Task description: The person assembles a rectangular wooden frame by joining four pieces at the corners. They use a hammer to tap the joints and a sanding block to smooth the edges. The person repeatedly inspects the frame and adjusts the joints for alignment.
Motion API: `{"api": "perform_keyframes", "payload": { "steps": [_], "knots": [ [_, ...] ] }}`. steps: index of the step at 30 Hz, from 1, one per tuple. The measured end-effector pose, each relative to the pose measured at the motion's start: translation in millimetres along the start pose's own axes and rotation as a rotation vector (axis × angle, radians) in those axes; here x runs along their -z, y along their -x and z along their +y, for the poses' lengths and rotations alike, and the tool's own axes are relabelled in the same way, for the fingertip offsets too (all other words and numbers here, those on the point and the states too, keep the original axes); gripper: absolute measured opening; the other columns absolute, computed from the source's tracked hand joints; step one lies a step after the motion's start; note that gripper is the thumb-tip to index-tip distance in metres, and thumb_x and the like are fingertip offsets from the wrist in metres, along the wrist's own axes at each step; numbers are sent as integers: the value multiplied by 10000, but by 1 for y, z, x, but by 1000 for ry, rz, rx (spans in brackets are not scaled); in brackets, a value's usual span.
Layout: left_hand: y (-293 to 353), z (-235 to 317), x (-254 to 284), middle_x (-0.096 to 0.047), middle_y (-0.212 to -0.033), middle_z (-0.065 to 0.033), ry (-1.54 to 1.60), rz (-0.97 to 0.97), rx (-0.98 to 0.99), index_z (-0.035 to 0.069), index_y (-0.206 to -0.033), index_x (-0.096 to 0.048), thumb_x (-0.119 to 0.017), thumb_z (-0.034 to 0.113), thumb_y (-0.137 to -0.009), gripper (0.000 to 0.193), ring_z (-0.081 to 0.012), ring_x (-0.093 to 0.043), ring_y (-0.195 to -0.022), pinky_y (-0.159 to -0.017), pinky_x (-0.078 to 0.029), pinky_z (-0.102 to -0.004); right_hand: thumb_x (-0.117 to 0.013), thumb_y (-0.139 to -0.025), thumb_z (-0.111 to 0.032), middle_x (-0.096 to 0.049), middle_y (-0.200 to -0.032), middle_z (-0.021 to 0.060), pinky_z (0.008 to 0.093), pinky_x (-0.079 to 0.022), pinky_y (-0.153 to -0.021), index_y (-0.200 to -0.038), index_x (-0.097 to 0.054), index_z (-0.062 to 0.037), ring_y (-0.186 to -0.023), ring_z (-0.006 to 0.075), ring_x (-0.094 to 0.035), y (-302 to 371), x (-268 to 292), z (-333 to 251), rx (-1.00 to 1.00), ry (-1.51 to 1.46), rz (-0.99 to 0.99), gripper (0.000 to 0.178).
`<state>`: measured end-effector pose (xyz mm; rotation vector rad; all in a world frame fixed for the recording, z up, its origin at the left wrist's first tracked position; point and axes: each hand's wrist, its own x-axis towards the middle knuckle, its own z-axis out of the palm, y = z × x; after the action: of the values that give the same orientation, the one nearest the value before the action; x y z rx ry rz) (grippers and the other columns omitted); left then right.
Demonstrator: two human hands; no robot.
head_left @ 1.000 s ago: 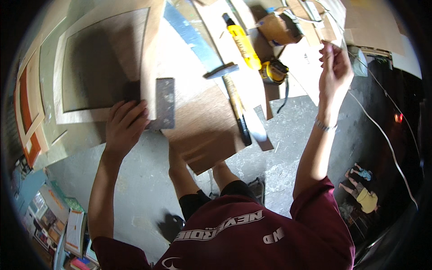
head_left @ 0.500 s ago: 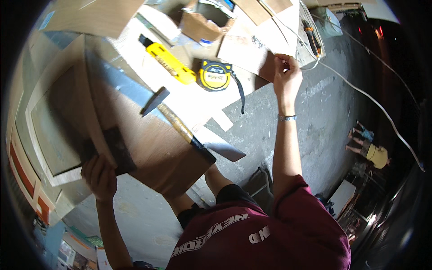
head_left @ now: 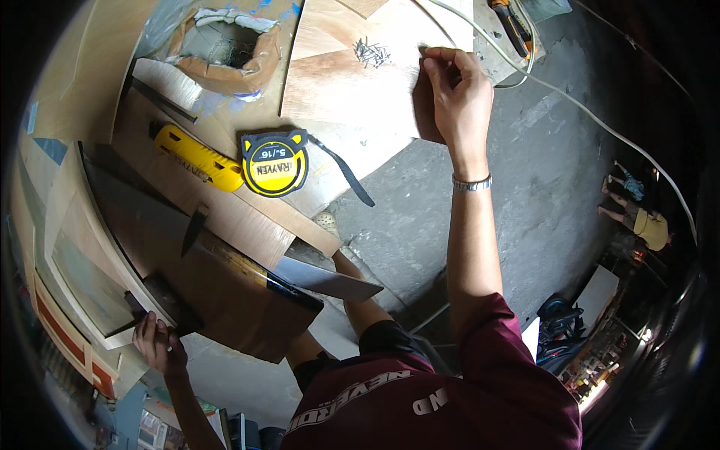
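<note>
Nails [head_left: 371,53] lie near the right hand [head_left: 462,97], fingers pinched together; the left hand [head_left: 160,346] grips a frame [head_left: 117,340].

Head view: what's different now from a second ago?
The view swung right, so things sit further left and the nails show clearly. The right hand is beside them; whether it holds one is unclear. Unchanged: the left hand at the wooden frame, the tape measure, yellow tool and hammer.

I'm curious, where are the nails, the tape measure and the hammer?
Nails [head_left: 371,53]: head view, middle of the loose pile.
Tape measure [head_left: 275,166]: head view, face of its case.
Hammer [head_left: 253,269]: head view, on its handle.
</note>
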<state>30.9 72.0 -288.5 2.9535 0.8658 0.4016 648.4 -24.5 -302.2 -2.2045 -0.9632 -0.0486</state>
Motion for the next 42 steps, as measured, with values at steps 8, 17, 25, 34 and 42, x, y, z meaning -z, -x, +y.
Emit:
{"api": "perform_keyframes", "payload": {
  "steps": [8,17,25,34,42],
  "knots": [
    [2,0,2,-636,-1307,-152,10,-31,21,67,-1244,-636,-529,238,-1037,289,-408,-611,-1135,-967,-450,-543,-730,-909,-124,-694,-985,67,304,-531,-791,-1053,-741,-58,-873,185,-679,-19,-1,4,77,-129,-121,158],
    [5,2,4,-626,-1322,-144,24,-37,56,102,-1312,-619,-528,229,-1036,318,-409,-600,-1137,-968,-451,-543,-731,-870,-90,-656,-941,110,375,-533,-780,-990,-716,-39,-848,278,-671,-19,1,-14,219,-117,-238,131],
    [7,3,3,-618,-1336,-133,-6,-38,64,104,-1307,-617,-536,210,-1027,310,-401,-594,-1144,-970,-450,-537,-701,-872,-94,-640,-912,144,416,-525,-758,-944,-702,-35,-824,341,-656,-18,-1,-16,259,-99,-266,93],
    [4,6,2,-628,-1318,-148,45,-13,73,90,-1273,-632,-559,193,-1015,286,-407,-599,-1126,-966,-450,-531,-666,-906,-81,-634,-933,146,412,-509,-761,-956,-642,-28,-853,341,-641,-18,-1,-10,311,-65,-280,77],
    [-3,9,0,-649,-1270,-154,19,21,52,64,-1211,-648,-576,186,-1004,251,-395,-612,-1101,-953,-458,-520,-640,-958,-35,-621,-944,83,290,-488,-803,-978,-619,-2,-862,184,-610,5,18,-17,201,-297,-269,44]
  ]
}}
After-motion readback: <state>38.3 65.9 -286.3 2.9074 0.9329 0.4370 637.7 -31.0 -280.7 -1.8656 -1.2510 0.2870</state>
